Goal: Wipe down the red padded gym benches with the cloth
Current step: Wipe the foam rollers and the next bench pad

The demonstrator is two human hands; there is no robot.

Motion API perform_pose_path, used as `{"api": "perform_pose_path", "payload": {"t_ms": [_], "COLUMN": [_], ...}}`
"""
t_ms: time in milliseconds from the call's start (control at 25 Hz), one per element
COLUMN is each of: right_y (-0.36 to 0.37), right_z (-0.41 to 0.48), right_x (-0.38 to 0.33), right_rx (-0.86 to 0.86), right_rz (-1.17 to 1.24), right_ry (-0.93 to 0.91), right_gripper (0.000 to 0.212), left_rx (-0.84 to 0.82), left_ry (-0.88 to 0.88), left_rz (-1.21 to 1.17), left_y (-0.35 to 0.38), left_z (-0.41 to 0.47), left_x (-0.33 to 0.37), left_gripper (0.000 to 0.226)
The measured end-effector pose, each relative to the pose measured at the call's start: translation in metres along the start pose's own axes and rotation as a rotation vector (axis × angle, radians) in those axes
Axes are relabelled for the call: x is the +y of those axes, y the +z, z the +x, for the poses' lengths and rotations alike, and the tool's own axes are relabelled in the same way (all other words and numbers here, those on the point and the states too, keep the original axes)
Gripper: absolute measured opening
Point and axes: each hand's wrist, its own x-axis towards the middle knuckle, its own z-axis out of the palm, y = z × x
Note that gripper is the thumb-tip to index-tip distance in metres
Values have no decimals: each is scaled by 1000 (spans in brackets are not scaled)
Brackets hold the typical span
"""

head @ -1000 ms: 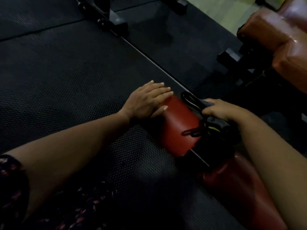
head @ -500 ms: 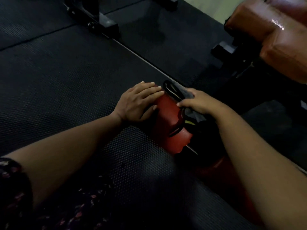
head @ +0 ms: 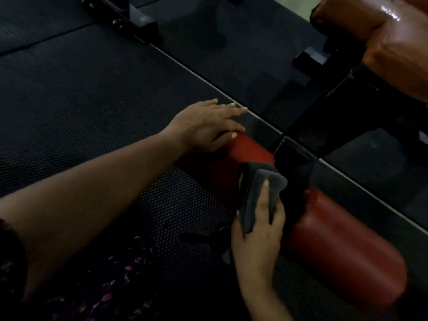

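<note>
Fingers of the right hand curled around the grey cloth, pressing it onto the near red pad to wipe. Beyond, the left hand lay flat, fingers straight, probably steadying that pad. Farther off sat another red bench.

The two padded rolls are deep red, the cloth dark grey. The floor mat is black with a fine dotted texture (pale seam lines cross it). The far bench pad looks glossy reddish-brown, and the sleeve is dark with small pink flecks.
</note>
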Motion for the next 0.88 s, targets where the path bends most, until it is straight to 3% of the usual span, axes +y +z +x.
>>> {"api": "perform_pose_path", "payload": {"t_ms": [80,120,240,320,440,560,640,880], "right_y": [5,3,-2,1,32,74,81,11], "right_z": [-6,-10,-25,-19,11,25,26,2], "right_x": [25,37,57,46,-8,-54,-56,31], "right_rx": [7,22,70,55,64,-98,-60,22], "right_rz": [-219,-312,-543,-611,-774,-1061,-1146,-816], "right_ry": [-125,-225,-696,-858,-896,-960,-960,-883], "right_gripper": [118,112,51,42,42,48,50,53], "left_rx": [-44,-35,-9,-10,0,9,3,-5], "left_ry": [-7,-7,-2,-5,0,-7,-15,-27], "left_rz": [-4,-1,20,18,-4,-25,-20,-9], "left_y": [3,3,4,5,0,-3,-3,-5], "left_z": [2,2,1,1,0,-1,-2,-3], "left_x": [-1,-1,-4,-2,3,4,5,5], "left_gripper": [61,62,60,59,61,61,59,65]}}
